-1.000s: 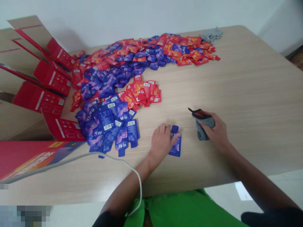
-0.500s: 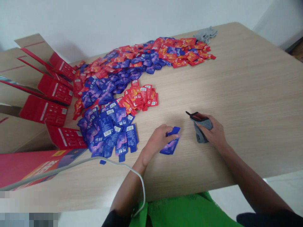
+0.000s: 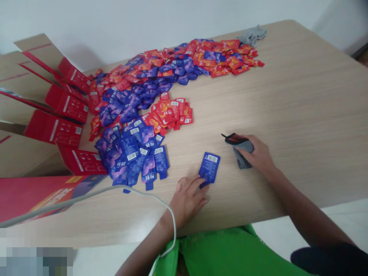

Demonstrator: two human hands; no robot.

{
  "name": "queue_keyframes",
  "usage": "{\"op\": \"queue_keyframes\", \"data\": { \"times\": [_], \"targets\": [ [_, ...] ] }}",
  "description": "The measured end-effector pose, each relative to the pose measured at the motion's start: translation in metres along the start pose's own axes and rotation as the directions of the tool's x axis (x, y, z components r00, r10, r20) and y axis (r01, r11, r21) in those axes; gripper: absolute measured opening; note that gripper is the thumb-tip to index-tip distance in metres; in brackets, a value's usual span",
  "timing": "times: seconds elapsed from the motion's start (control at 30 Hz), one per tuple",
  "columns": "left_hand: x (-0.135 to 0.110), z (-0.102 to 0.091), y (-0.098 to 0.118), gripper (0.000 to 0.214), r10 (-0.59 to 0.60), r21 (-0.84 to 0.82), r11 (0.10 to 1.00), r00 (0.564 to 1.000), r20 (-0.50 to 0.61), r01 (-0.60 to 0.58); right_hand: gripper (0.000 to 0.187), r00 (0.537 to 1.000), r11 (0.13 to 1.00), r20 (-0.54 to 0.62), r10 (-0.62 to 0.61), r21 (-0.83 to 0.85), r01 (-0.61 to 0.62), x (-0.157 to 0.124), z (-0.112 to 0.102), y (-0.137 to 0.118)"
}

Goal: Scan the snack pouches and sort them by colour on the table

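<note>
A blue sachet (image 3: 209, 168) lies on the table with its barcode side up. My left hand (image 3: 189, 197) rests at its lower edge, fingers stretched out, with fingertips touching the packet. Off to the right, my right hand (image 3: 255, 155) is closed round a bunched grey cloth (image 3: 244, 153) with black edging and a reddish inside. Left of my left hand lies a spread of blue sachets (image 3: 130, 153), some barcode up, others showing their printed front. A smaller heap of red sachets (image 3: 169, 113) lies just behind them.
A long mixed pile of red and blue sachets (image 3: 161, 71) runs along the wall side. Open red cartons (image 3: 54, 128) line the left. Another grey cloth (image 3: 253, 35) lies at the far end. A white cable (image 3: 143, 193) hangs across the near left, over my left forearm.
The blue sachet has turned over from its printed front to its barcode side and lies flat. My left hand has let go and drawn back towards me. The right hand still holds the cloth.
</note>
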State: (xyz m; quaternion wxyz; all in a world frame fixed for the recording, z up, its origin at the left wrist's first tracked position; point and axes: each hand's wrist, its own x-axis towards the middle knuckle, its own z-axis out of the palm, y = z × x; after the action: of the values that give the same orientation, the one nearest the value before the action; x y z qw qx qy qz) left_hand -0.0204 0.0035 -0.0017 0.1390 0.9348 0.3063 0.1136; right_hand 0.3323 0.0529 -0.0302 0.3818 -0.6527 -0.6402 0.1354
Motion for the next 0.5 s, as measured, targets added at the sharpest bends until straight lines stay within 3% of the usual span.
{"op": "queue_keyframes", "data": {
  "times": [0.1,0.2,0.27,0.33,0.43,0.5],
  "targets": [
    [-0.014,0.013,0.010,0.035,0.024,0.023,0.999,0.997,-0.074,-0.023,0.041,0.994,0.992,0.026,-0.110,-0.062,0.111,0.004,-0.004,-0.017],
    [-0.019,0.024,0.014,0.034,0.079,0.015,0.997,0.988,-0.134,-0.077,0.044,0.977,0.975,0.017,-0.214,-0.060,0.214,0.001,-0.003,-0.052],
    [-0.020,0.030,0.015,0.034,0.094,-0.001,0.995,0.982,-0.166,-0.095,0.049,0.949,0.952,0.084,-0.304,-0.019,0.306,-0.006,0.006,-0.077],
    [-0.020,0.034,0.015,0.034,0.082,-0.022,0.996,0.977,-0.199,-0.088,0.052,0.878,0.902,0.221,-0.425,0.023,0.431,-0.016,0.022,-0.095],
    [-0.021,0.037,0.015,0.034,0.068,-0.038,0.996,0.971,-0.228,-0.079,0.045,0.730,0.809,0.403,-0.552,0.046,0.587,-0.027,0.049,-0.103],
    [-0.022,0.037,0.016,0.033,0.075,-0.037,0.996,0.971,-0.225,-0.085,0.040,0.696,0.784,0.447,-0.562,0.020,0.620,-0.024,0.062,-0.097]
  ]
}}
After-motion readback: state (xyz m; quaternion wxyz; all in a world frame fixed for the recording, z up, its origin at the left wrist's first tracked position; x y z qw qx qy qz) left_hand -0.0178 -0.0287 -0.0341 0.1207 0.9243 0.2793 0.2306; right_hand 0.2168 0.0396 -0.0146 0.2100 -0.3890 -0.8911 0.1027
